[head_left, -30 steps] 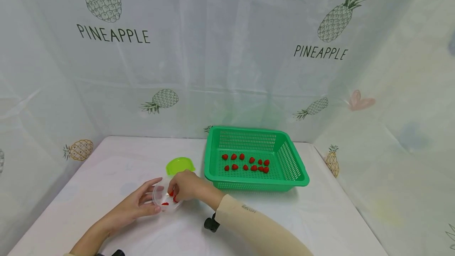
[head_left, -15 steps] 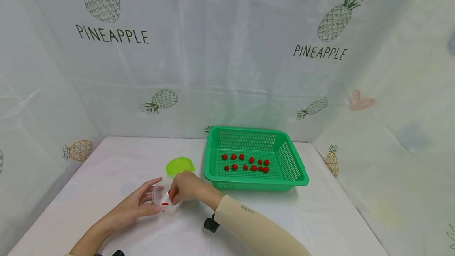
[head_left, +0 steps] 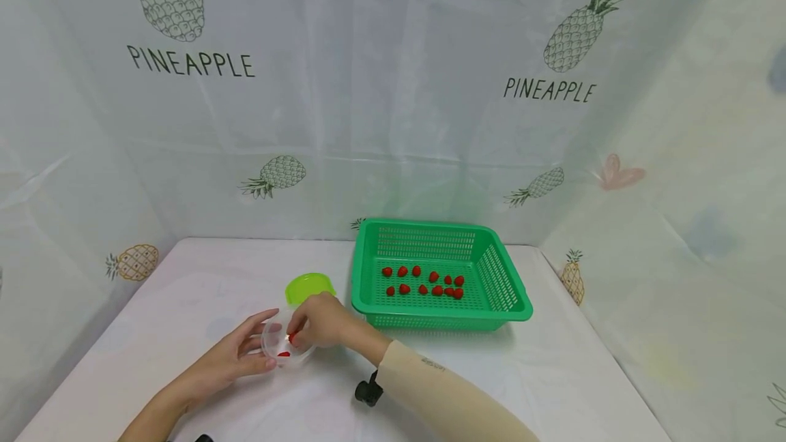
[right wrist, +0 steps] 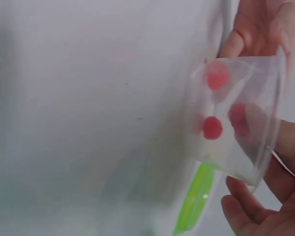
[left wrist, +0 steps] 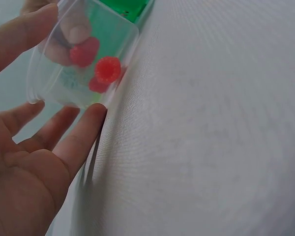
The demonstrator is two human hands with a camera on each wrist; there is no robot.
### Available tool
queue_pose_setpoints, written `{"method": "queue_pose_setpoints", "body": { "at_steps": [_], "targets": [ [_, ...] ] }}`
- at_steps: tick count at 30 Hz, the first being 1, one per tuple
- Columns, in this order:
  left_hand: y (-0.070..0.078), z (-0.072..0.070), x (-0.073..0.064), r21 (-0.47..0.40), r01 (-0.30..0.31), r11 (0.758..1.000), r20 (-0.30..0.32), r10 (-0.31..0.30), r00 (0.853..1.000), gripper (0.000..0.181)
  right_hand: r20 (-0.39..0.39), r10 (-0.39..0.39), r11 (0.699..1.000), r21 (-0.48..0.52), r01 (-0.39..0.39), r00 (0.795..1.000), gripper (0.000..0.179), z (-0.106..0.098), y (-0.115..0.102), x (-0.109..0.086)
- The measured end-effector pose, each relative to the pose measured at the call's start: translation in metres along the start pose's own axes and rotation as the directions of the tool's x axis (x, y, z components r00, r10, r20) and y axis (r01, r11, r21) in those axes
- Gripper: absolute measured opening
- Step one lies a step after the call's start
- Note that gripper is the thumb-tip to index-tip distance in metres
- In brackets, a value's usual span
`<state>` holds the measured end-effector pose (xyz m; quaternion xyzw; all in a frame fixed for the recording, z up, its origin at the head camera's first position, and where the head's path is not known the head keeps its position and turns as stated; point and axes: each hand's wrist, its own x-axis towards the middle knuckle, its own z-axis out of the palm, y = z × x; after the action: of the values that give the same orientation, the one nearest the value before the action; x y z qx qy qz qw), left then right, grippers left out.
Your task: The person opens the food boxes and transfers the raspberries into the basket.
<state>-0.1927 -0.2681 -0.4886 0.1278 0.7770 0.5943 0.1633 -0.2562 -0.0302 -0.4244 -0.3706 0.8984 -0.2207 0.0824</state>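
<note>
A round clear plastic container point(head_left: 271, 345) stands on the table, tilted in neither wrist view's favour that I can judge. My left hand point(head_left: 228, 361) holds its side, thumb at one side and fingers at the other. The fingers of my right hand point(head_left: 327, 320) reach inside over the rim and pinch a raspberry point(left wrist: 84, 52). Two more raspberries lie at the container's bottom, one red raspberry point(right wrist: 212, 128) nearer the lid and another raspberry point(right wrist: 218, 76) nearer the left hand. A lime-green lid point(head_left: 309, 285) lies just behind the container.
Right of the container stands a green slotted basket point(head_left: 442, 316). Several red berries point(head_left: 404, 289) lie in loose rows on its floor. A white cloth point(head_left: 307, 408) covers the table, and a pineapple-printed curtain point(head_left: 393, 108) surrounds its back and sides.
The right hand's fingers have shifted slightly within the container, with the pinched raspberry between them. The left hand keeps its hold, and the basket's berries stay where they were.
</note>
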Motion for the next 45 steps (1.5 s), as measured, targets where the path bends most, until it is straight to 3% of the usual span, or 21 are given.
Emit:
{"method": "queue_pose_setpoints", "body": {
  "at_steps": [5, 15, 19, 26, 31, 38, 45],
  "targets": [
    [0.000, 0.000, 0.001, 0.012, 0.043, 0.999, -0.018, -0.043, 0.999, 0.088, -0.077, -0.046, 0.999, 0.021, 0.048, 0.996, 0.012, -0.014, 0.002, -0.002],
    [0.002, 0.000, 0.000, 0.020, 0.042, 0.999, -0.027, -0.042, 0.999, 0.089, -0.144, -0.049, 0.988, 0.136, 0.069, 0.988, 0.013, -0.054, 0.016, -0.017],
    [0.004, 0.000, 0.001, 0.015, 0.031, 0.999, -0.030, -0.031, 0.999, 0.090, -0.189, -0.006, 0.981, 0.187, 0.042, 0.982, 0.012, -0.077, 0.026, -0.031],
    [0.003, 0.000, 0.001, 0.014, 0.013, 1.000, -0.033, -0.013, 0.999, 0.091, -0.242, 0.121, 0.942, 0.335, -0.034, 0.963, 0.015, -0.102, 0.059, -0.054],
    [0.004, 0.000, 0.002, 0.031, 0.023, 0.999, -0.043, -0.022, 0.999, 0.090, -0.247, 0.185, 0.918, 0.388, -0.078, 0.951, 0.018, -0.110, 0.087, -0.069],
    [0.003, 0.000, 0.003, 0.043, 0.047, 0.998, -0.043, -0.045, 0.998, 0.090, -0.278, 0.242, 0.923, 0.360, -0.132, 0.930, 0.021, -0.108, 0.121, -0.082],
    [0.002, 0.001, 0.001, 0.033, 0.033, 0.999, -0.045, -0.031, 0.999, 0.089, -0.292, 0.283, 0.926, 0.330, -0.181, 0.914, 0.020, -0.100, 0.141, -0.090]
  ]
}}
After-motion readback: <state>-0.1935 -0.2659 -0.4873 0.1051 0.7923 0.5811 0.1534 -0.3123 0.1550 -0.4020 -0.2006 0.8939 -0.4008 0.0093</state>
